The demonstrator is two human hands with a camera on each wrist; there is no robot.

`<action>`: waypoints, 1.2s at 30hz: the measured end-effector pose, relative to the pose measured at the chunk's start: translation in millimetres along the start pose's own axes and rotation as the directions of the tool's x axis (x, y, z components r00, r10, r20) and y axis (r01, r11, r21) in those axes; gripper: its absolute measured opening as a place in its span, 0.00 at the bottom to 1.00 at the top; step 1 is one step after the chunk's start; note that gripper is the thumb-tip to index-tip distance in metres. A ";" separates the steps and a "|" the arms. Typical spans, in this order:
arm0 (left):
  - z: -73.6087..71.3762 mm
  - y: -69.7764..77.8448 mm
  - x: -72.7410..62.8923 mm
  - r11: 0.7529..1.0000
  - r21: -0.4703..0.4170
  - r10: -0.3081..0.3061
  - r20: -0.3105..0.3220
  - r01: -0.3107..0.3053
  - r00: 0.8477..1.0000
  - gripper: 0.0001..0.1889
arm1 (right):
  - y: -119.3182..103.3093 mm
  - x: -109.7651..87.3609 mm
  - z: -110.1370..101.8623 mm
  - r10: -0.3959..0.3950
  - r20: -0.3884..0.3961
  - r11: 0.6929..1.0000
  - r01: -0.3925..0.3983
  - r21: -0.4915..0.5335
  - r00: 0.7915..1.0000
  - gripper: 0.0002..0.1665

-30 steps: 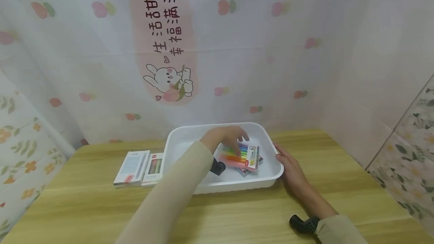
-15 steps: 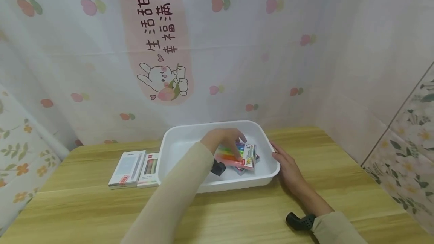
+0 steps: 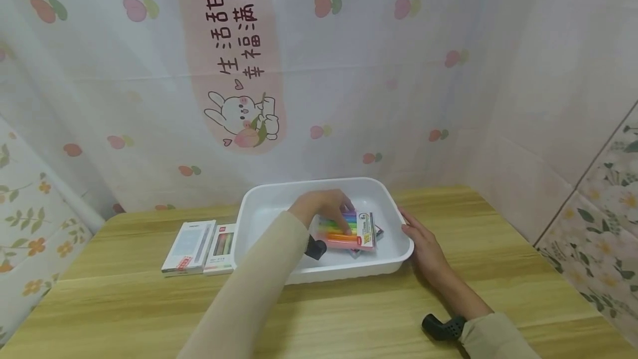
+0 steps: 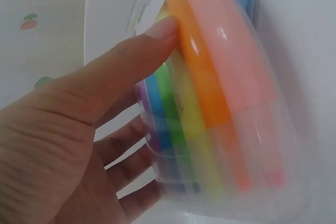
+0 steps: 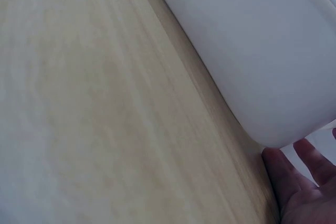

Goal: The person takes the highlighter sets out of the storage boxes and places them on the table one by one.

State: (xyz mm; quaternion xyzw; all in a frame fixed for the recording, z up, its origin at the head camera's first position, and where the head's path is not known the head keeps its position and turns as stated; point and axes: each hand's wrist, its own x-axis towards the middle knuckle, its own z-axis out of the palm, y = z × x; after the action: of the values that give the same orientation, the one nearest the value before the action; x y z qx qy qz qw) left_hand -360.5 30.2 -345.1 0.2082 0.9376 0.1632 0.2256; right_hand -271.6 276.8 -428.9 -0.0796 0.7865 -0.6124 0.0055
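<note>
A white plastic tray (image 3: 319, 277) stands on the wood-grain table. Inside it, toward the right, is a clear pack of highlighters (image 3: 368, 231) in rainbow colours. My left hand (image 3: 321, 206) reaches in from above and grips this pack. Seen from the left wrist, the thumb presses on the pack's (image 4: 210, 72) upper face while the fingers curl at its purple edge. Another flat pack (image 3: 380, 232) lies beneath, mostly covered. Against the tray's right end rests my right hand (image 3: 423, 245). From the right wrist, its extended fingers (image 5: 315, 163) touch the tray's outer corner.
Left of the tray, a white box (image 3: 188, 246) with a red sticker and a windowed box of coloured pens (image 3: 219, 249) lie side by side. A printed curtain (image 3: 349, 87) hangs behind the table (image 3: 349, 320). Each wrist carries a black camera mount (image 3: 442, 327).
My left hand has closed on the highlighters and drawn back slightly left, and the pack lies straighter. The right hand keeps its place at the tray; the head view shifted a little.
</note>
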 end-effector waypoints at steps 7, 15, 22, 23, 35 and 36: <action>1.6 -6.1 1.6 1.000 -0.016 -0.016 0.022 0.016 1.000 0.37 | -1.3 -0.9 -1.0 0.002 -0.003 1.000 -0.003 -0.007 1.000 0.31; 1.2 -8.0 -3.7 0.997 -0.002 -0.079 -0.022 0.079 0.997 0.35 | -1.7 -0.6 -2.7 -0.017 -0.004 1.000 0.017 -0.004 1.000 0.32; 2.3 -11.1 -4.7 0.992 -0.045 -0.124 -0.043 0.122 0.991 0.35 | -2.7 -0.9 -3.2 -0.022 -0.006 0.999 0.022 -0.029 1.000 0.32; 2.3 -11.7 -4.4 0.991 -0.050 -0.123 -0.042 0.121 0.992 0.36 | -2.9 -0.9 -3.1 -0.024 -0.005 0.999 0.024 -0.027 1.000 0.32; 2.5 -18.3 -6.7 0.998 -0.055 -0.001 -0.013 0.000 1.000 0.36 | -1.3 -1.0 -1.4 0.005 0.006 0.999 -0.005 -0.038 1.000 0.33; 3.2 -18.1 -8.6 0.998 -0.058 -0.023 -0.023 0.021 0.999 0.38 | -0.7 -1.4 -1.3 0.008 0.007 0.999 -0.008 -0.038 1.000 0.33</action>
State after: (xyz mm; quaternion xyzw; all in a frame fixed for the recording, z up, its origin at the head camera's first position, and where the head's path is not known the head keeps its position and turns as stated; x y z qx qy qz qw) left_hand -357.7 11.3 -352.1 0.1893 0.9373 0.1902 0.2222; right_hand -270.3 278.0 -428.1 -0.0788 0.7983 -0.5970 0.0093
